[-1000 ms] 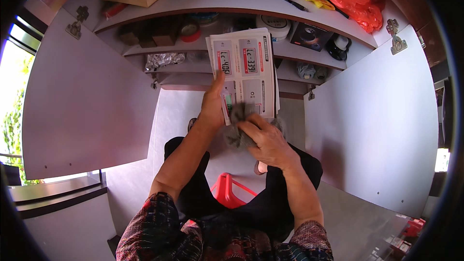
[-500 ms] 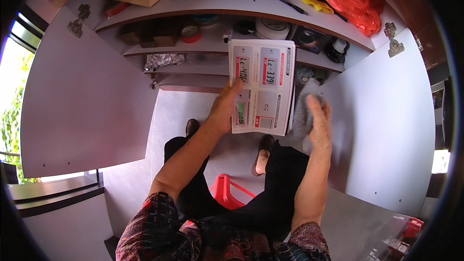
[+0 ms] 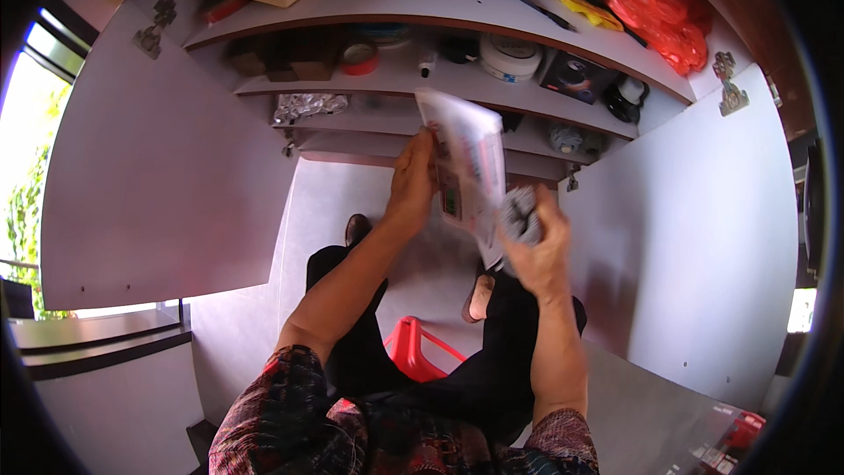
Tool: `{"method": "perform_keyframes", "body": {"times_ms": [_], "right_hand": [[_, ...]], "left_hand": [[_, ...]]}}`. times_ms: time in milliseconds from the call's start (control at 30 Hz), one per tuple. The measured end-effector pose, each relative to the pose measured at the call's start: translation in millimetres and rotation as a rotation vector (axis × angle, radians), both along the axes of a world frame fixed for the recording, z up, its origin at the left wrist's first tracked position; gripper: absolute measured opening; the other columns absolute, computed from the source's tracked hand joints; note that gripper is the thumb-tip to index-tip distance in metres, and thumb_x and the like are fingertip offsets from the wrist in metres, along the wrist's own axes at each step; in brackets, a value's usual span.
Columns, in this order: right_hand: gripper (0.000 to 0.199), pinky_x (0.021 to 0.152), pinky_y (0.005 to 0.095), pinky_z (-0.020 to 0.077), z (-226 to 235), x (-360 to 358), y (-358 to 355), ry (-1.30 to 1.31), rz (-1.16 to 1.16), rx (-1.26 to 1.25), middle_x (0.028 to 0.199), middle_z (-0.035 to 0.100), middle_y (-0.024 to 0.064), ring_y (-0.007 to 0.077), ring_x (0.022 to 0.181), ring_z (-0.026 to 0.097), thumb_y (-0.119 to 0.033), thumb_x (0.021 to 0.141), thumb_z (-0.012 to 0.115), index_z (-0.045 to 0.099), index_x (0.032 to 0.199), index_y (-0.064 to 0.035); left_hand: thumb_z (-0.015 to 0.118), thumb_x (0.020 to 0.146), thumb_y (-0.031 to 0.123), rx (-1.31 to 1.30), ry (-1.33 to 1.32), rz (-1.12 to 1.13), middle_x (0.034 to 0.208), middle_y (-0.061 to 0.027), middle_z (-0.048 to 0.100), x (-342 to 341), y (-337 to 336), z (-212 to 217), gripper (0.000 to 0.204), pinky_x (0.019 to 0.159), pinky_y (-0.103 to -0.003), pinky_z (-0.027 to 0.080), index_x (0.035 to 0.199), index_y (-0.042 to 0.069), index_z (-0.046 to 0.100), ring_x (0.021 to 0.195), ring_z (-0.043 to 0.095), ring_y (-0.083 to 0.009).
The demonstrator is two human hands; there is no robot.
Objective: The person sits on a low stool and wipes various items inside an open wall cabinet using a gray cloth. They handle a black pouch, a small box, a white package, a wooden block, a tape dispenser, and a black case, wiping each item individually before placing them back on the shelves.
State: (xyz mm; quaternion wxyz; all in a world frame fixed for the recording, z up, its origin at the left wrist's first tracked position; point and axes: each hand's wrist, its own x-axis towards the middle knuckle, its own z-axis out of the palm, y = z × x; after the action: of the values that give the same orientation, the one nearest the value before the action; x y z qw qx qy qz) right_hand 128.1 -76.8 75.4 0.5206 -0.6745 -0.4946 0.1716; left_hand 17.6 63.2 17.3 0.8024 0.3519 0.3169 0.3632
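Observation:
A printed paper booklet [image 3: 469,154], white with coloured pictures, is held up in front of the open cabinet. My left hand [image 3: 413,178] grips it along its left side, and the booklet is tilted and blurred by motion. Bunched in my right hand [image 3: 543,246] is a grey cloth [image 3: 520,215], pressed between the thumb and fingers. The cloth is close to the booklet's lower right edge; whether they touch I cannot tell.
Cabinet doors stand open at left [image 3: 158,176] and right [image 3: 677,229]. The shelves hold a red tape roll [image 3: 360,59], a white round tub [image 3: 510,58], a dark box [image 3: 576,76], crumpled foil [image 3: 309,107] and a red plastic bag [image 3: 646,4]. A red stool [image 3: 407,348] shows between my legs.
The booklet has turned from facing me flat to a slanted, nearly edge-on angle. My right hand with the cloth has moved left and down, toward the booklet.

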Motion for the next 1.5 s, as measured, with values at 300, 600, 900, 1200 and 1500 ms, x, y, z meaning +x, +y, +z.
{"method": "perform_keyframes", "body": {"times_ms": [300, 600, 900, 1200, 1500], "right_hand": [[0.038, 0.066, 0.0350, 0.0401, -8, -97, 7, -0.663, 0.369, 0.318, 0.096, 0.050, 0.0086, 0.0237, 0.080, 0.053, -0.014, 0.067, 0.063, 0.060, 0.105, -0.0113], [0.051, 0.083, 0.0413, 0.0387, -9, -73, 53, -0.675, -0.012, 0.194, 0.112, 0.051, 0.0114, 0.0308, 0.094, 0.049, -0.003, 0.058, 0.062, 0.059, 0.109, -0.0085], [0.061, 0.089, 0.0434, 0.0337, -3, -67, 62, -0.634, -0.033, 0.102, 0.129, 0.047, 0.0099, 0.0306, 0.114, 0.044, -0.001, 0.052, 0.064, 0.057, 0.112, -0.0117], [0.039, 0.091, 0.0427, 0.0332, -16, -105, 53, -0.657, 0.392, 0.286, 0.122, 0.053, 0.0086, 0.0279, 0.112, 0.048, -0.006, 0.061, 0.061, 0.060, 0.100, -0.0121], [0.058, 0.096, 0.0440, 0.0320, -20, -63, 68, -0.529, -0.149, 0.084, 0.125, 0.048, 0.0145, 0.0374, 0.114, 0.041, 0.002, 0.055, 0.053, 0.052, 0.113, -0.0056]], "left_hand": [[0.039, 0.092, 0.039, -0.215, -1.149, -0.621, 0.079, -0.0027, 0.040, 3, 20, -34, 0.046, 0.067, -0.028, 0.033, 0.125, 0.007, 0.046, 0.070, 0.038, -0.0131], [0.044, 0.087, 0.053, -0.296, -0.980, -0.726, 0.079, -0.0008, 0.031, 5, -10, -18, 0.067, 0.068, -0.027, 0.032, 0.138, 0.012, 0.034, 0.072, 0.034, -0.0125], [0.044, 0.087, 0.053, -0.327, -0.866, -0.602, 0.079, -0.0007, 0.032, -3, -18, -16, 0.067, 0.067, -0.027, 0.032, 0.138, 0.012, 0.034, 0.072, 0.034, -0.0125], [0.044, 0.087, 0.053, -0.332, -0.767, -0.518, 0.078, -0.0007, 0.032, -18, -15, -11, 0.067, 0.067, -0.027, 0.032, 0.139, 0.012, 0.033, 0.071, 0.034, -0.0125], [0.045, 0.087, 0.052, -0.339, -0.607, -0.374, 0.078, -0.0007, 0.032, -7, -17, -3, 0.067, 0.066, -0.027, 0.032, 0.139, 0.011, 0.033, 0.071, 0.034, -0.0126]]}}
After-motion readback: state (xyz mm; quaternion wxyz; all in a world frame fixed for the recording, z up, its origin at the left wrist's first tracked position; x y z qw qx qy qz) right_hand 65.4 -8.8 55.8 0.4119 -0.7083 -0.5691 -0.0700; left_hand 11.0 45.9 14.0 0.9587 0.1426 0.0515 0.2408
